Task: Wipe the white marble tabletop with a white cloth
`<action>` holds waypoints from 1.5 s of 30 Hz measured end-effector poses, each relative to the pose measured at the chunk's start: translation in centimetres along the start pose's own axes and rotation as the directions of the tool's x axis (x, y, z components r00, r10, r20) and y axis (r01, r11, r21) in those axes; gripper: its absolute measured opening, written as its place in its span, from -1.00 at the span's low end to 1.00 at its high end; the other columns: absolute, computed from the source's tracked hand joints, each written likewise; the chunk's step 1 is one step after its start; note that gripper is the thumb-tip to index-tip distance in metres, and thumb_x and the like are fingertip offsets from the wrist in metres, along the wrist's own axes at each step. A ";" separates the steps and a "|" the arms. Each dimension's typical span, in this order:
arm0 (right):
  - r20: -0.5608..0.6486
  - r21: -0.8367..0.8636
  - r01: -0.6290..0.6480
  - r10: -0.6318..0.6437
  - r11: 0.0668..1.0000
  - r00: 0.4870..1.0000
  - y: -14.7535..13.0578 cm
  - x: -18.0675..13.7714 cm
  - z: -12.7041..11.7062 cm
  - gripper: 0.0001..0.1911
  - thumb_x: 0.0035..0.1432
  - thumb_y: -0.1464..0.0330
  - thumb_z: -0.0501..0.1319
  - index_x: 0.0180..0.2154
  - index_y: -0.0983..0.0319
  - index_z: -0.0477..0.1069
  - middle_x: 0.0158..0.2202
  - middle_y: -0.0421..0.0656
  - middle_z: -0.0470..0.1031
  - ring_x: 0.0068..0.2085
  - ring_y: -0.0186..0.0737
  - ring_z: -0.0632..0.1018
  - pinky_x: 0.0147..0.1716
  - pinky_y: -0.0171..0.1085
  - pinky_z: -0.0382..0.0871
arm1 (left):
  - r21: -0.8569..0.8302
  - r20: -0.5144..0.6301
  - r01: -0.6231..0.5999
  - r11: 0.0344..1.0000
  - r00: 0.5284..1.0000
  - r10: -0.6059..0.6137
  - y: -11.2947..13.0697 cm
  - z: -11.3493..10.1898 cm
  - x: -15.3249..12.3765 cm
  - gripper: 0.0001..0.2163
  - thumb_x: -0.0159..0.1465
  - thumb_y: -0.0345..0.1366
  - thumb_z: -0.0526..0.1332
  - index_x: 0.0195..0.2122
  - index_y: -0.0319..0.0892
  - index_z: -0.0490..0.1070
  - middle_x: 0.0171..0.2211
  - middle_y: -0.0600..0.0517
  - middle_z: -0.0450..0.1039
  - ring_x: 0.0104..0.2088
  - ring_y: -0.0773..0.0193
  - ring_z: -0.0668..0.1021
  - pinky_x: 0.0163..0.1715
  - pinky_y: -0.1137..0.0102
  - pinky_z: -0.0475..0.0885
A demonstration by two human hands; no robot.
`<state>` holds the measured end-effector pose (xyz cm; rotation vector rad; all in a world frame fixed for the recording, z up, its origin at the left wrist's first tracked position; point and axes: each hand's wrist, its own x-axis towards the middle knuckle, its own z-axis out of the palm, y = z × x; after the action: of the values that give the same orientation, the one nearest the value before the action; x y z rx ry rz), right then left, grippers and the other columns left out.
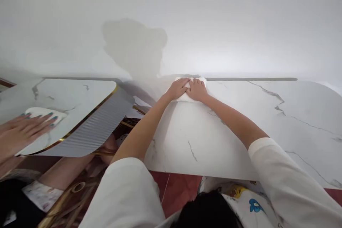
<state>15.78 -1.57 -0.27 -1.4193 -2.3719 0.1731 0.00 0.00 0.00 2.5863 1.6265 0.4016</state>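
Note:
Both my arms reach forward across a white marble-look tabletop. My left hand and my right hand lie side by side, fingers flat, pressing on a folded white cloth at the table's far edge by the wall. The fingertips of the two hands touch each other on top of the cloth. Most of the cloth is hidden under my hands.
To the left stands a smaller marble table with a gold rim and ribbed grey edge. Another person's hand with teal nails presses a white cloth on it. A white wall runs behind. Red floor shows below.

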 end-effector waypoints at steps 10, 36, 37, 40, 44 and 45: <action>-0.019 -0.020 -0.060 0.060 0.998 0.998 -3.1 -3.3 -0.2 -0.45 0.31 0.27 -0.06 0.21 0.48 0.17 0.22 0.22 0.24 0.20 0.12 0.24 0.14 0.00 0.05 | -0.034 0.002 -0.097 0.995 0.995 0.097 0.3 -0.6 -3.3 -0.48 0.27 -0.20 -0.10 0.25 -0.18 0.18 0.27 -0.07 0.24 0.26 0.09 0.28 0.26 0.16 0.14; 0.214 -0.176 0.121 -0.082 0.977 0.973 -12.1 -15.6 -3.7 -0.31 0.30 0.25 -0.02 0.25 0.68 0.05 0.28 0.44 0.09 0.27 0.38 0.21 0.13 0.20 0.20 | 0.012 0.022 -0.141 0.990 0.990 0.140 5.3 -2.2 -18.6 -0.44 0.26 -0.22 -0.11 0.31 -0.17 0.05 0.32 -0.07 0.14 0.32 0.08 0.16 0.30 0.08 0.04; 0.215 -0.172 0.129 -0.090 0.977 0.972 -12.4 -16.0 -3.8 -0.31 0.29 0.25 -0.01 0.25 0.69 0.06 0.27 0.46 0.10 0.27 0.39 0.22 0.12 0.21 0.21 | 0.007 0.026 -0.140 0.990 0.990 0.140 5.6 -2.2 -19.2 -0.43 0.26 -0.22 -0.11 0.31 -0.16 0.04 0.32 -0.07 0.14 0.32 0.08 0.16 0.30 0.07 0.04; 0.219 -0.172 0.143 -0.103 0.975 0.970 -13.3 -17.4 -3.7 -0.32 0.28 0.27 0.01 0.23 0.71 0.09 0.24 0.50 0.12 0.25 0.42 0.25 0.09 0.27 0.24 | -0.009 0.028 -0.145 0.989 0.989 0.146 6.5 -2.5 -20.9 -0.42 0.24 -0.24 -0.09 0.32 -0.16 0.03 0.32 -0.08 0.14 0.32 0.06 0.16 0.29 0.07 0.05; 0.225 -0.166 0.167 -0.128 0.972 0.966 -14.1 -18.8 -3.5 -0.34 0.27 0.30 0.02 0.21 0.72 0.11 0.23 0.52 0.12 0.24 0.42 0.27 0.06 0.29 0.27 | -0.002 0.052 -0.118 0.993 0.992 0.118 7.5 -2.8 -22.5 -0.39 0.21 -0.28 -0.07 0.33 -0.12 0.02 0.32 -0.04 0.14 0.32 0.05 0.18 0.29 0.07 0.06; 0.222 -0.159 0.177 -0.140 0.971 0.965 -14.0 -19.0 -3.5 -0.34 0.27 0.30 0.02 0.21 0.73 0.11 0.23 0.52 0.12 0.24 0.42 0.27 0.06 0.29 0.27 | 0.004 0.054 -0.110 0.994 0.993 0.110 7.7 -2.8 -22.6 -0.39 0.20 -0.29 -0.06 0.33 -0.12 0.02 0.33 -0.04 0.14 0.32 0.05 0.18 0.29 0.08 0.07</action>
<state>13.59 -25.16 2.26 -1.3357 -2.7226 0.0719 -3.14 -23.84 -0.10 2.6753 1.4766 0.3301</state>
